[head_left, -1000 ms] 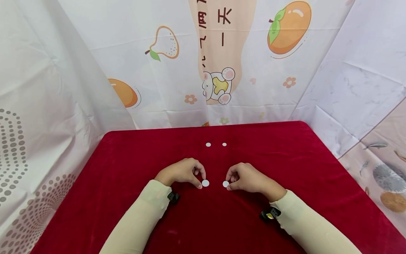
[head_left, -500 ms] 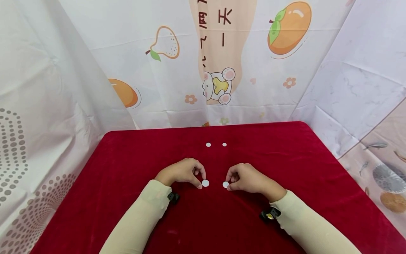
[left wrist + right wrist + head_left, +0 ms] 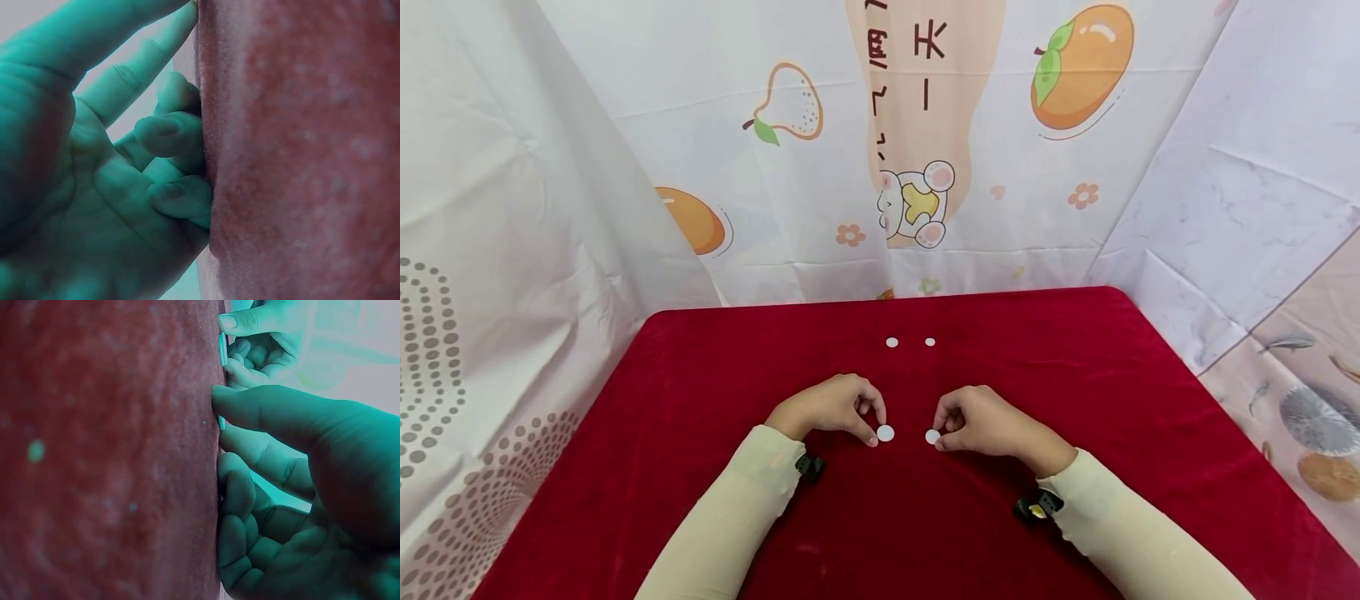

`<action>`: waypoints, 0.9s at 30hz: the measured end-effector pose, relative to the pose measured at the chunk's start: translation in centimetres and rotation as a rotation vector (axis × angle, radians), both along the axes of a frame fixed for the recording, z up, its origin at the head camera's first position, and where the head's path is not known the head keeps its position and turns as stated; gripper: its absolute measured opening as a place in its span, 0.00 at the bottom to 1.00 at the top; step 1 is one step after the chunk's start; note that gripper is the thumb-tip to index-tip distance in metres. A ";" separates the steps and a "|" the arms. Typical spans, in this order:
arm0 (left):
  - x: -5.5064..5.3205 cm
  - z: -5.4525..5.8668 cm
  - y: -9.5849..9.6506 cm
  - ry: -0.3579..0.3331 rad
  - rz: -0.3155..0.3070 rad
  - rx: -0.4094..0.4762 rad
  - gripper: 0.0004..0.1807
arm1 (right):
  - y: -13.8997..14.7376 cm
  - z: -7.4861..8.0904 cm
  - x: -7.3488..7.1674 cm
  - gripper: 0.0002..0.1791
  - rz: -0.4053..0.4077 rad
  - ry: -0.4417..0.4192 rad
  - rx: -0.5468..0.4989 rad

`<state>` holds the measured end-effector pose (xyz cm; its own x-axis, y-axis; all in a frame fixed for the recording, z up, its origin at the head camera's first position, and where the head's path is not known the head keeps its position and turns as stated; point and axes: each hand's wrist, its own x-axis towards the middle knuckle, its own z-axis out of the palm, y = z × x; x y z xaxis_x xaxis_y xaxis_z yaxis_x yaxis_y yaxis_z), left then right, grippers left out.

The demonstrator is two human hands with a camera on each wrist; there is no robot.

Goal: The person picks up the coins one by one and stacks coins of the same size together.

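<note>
Two flat white round discs lie on the red cloth between the hands in the head view. At the left disc [image 3: 886, 433], the thumb and index finger of my left hand [image 3: 833, 405] pinch its rim, the other fingers curled under the palm. My right hand [image 3: 992, 423] holds the smaller-looking right disc [image 3: 932, 437] by its edge in the same way, thumb in front and index finger behind. Seen edge-on in the right wrist view, a thin disc [image 3: 222, 423] sits between thumb and index finger. The left wrist view shows the left palm [image 3: 94, 194], its disc hidden.
Farther back on the red cloth [image 3: 760, 350] lie two more white discs, a left one [image 3: 892, 342] and a smaller right one [image 3: 930, 342]. A printed white curtain [image 3: 820, 192] hangs behind the table. Small black cameras sit at both wrists.
</note>
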<state>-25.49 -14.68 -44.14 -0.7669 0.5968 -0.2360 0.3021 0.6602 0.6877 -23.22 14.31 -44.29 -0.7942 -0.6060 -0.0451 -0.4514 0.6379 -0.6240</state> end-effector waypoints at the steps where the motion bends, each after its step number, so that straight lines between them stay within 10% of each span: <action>1: 0.0 0.0 0.0 0.001 0.000 -0.001 0.11 | 0.0 0.0 0.0 0.10 0.001 0.003 0.002; 27: -0.2 -0.3 0.0 0.004 -0.008 0.003 0.12 | 0.1 -0.2 -0.1 0.10 0.030 -0.001 -0.018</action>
<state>-25.68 -14.67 -44.39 -0.7630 0.6036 -0.2313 0.3098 0.6555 0.6888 -23.33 14.44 -44.44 -0.7756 -0.6303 -0.0345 -0.4696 0.6126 -0.6358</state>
